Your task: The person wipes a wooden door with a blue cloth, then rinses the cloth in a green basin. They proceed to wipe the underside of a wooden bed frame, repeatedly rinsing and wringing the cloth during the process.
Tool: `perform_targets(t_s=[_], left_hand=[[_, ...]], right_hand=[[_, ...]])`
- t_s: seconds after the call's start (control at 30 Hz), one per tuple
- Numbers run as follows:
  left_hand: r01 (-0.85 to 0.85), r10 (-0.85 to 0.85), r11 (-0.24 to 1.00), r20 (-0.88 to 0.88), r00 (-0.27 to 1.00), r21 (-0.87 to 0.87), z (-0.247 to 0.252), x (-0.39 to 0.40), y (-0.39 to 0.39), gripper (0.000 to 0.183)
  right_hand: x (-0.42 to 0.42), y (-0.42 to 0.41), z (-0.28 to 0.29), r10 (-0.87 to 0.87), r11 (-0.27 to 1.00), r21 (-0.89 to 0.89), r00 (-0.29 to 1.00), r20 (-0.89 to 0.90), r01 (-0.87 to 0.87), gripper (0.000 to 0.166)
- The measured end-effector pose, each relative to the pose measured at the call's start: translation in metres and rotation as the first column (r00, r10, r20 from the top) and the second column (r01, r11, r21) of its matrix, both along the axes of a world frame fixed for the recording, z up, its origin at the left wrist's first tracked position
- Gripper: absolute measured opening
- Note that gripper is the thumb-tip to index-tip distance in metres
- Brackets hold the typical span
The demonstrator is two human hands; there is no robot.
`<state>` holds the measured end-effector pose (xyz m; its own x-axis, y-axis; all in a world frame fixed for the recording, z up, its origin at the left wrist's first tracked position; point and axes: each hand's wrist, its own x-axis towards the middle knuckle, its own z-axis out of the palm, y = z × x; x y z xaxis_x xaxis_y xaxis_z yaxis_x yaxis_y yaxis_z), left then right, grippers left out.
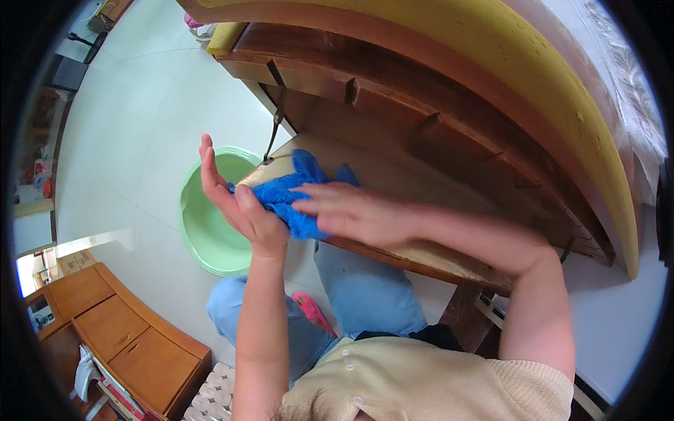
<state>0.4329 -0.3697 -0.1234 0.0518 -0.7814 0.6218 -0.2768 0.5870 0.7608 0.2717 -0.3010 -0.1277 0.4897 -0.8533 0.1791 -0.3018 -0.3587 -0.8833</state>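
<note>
A fluffy blue cloth [303, 216] lies bunched at the near left corner of a wooden board [453, 258] inside an opened curved wooden piece of furniture. My left hand [242, 210] is at the cloth's left edge, its fingers straight and raised and its thumb near the cloth. Blurred, my right hand [363, 213] lies over the right part of the cloth with fingers extended; their undersides are hidden. Below the board's left corner a pale green plastic basin [202, 237] stands on the floor.
The curved flap with a yellow padded edge [447, 31] rises over the board, joined by a metal stay [275, 123]. My knees are under the board. A wooden cabinet [152, 363] stands lower left, beside several white rolls [213, 392]. A pink slipper [313, 313] shows below.
</note>
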Motion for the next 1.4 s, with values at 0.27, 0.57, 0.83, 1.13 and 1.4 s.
perform_targets(t_s=[0.27, 0.57, 0.83, 1.13, 1.4], left_hand=[[-0.029, 0.029, 1.000, 0.140, 0.990, 0.005, 0.006, -0.001, -0.001, 0.049], [-0.086, 0.086, 0.996, 0.224, 0.971, -0.011, 0.003, 0.005, 0.000, 0.046], [-0.123, 0.114, 0.992, 0.325, 0.939, 0.007, 0.001, 0.004, 0.001, 0.047], [-0.142, 0.142, 0.989, 0.449, 0.882, -0.034, -0.004, 0.008, -0.003, 0.036], [-0.130, 0.152, 0.988, 0.497, 0.855, -0.078, -0.017, 0.013, -0.016, 0.030]], right_hand=[[-0.020, -0.097, -0.151, -0.240, 0.936, 0.282, 0.969, 0.066, 0.212, 0.027], [0.013, -0.089, -0.089, -0.046, 0.986, 0.164, 0.983, 0.178, 0.016, 0.049], [-0.068, 0.038, -0.021, -0.106, 0.886, 0.424, 0.973, -0.207, 0.187, 0.054], [-0.094, 0.085, -0.012, -0.297, 0.624, 0.533, 0.805, -0.514, 0.571, 0.051], [0.003, 0.038, 0.035, -0.298, 0.940, 0.114, 0.936, -0.188, 0.323, 0.048]])
